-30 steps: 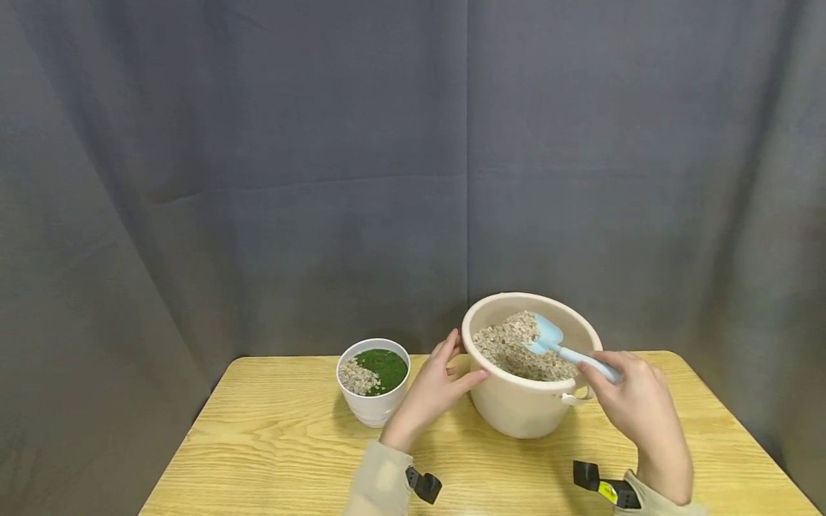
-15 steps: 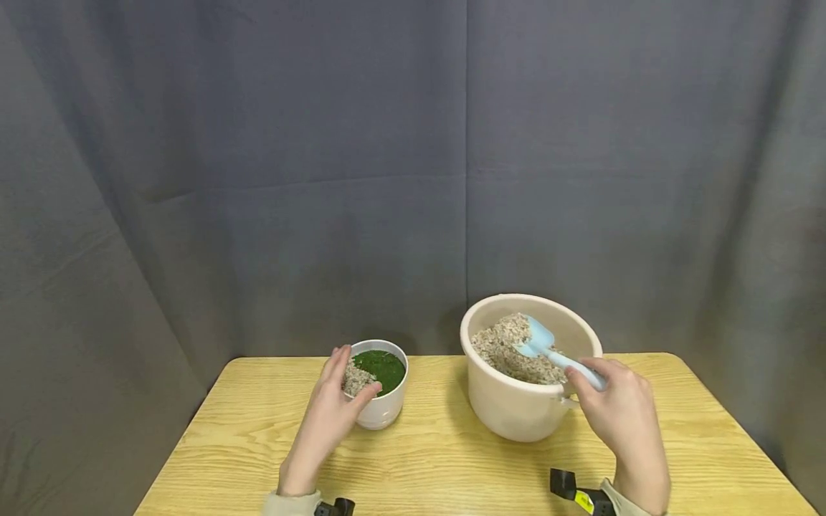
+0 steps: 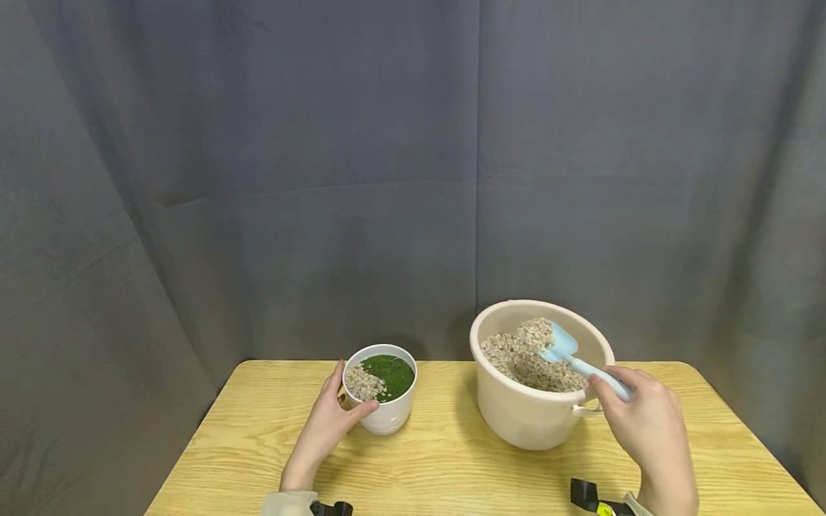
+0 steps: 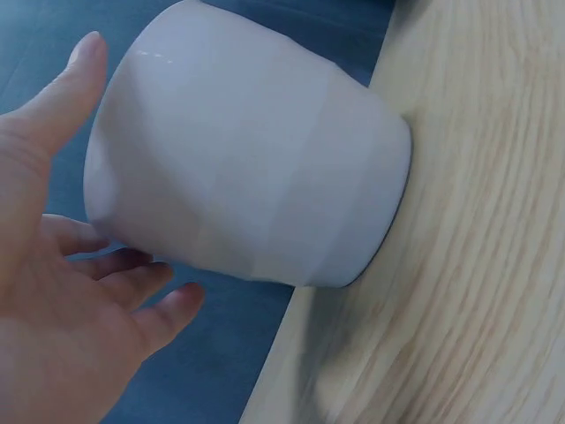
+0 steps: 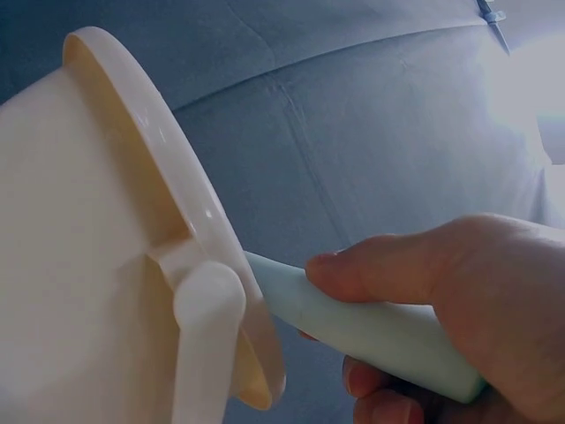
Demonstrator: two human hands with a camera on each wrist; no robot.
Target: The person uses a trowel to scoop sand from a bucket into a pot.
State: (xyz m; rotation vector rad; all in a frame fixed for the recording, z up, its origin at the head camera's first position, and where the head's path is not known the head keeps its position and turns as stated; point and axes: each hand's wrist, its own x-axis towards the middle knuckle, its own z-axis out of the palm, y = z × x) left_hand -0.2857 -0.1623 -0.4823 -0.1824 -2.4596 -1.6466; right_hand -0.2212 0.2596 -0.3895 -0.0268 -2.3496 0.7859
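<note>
My left hand is at the left side of a small white pot, fingers spread behind it and thumb at its front rim. In the left wrist view the thumb and fingers lie loosely around the pot wall. Inside the pot, pale gravel covers the left part of a green surface. My right hand grips the handle of a light blue hand trowel over a cream bucket. A heap of gravel sits on the trowel's blade, above more gravel in the bucket.
The pot and bucket stand on a wooden table, with a gap between them. A white handle hangs at the bucket's front right. A grey curtain hangs behind the table.
My left hand has left the bucket's rim and moved left to the pot. My right hand stays over the bucket with the trowel, which has shifted only slightly.
</note>
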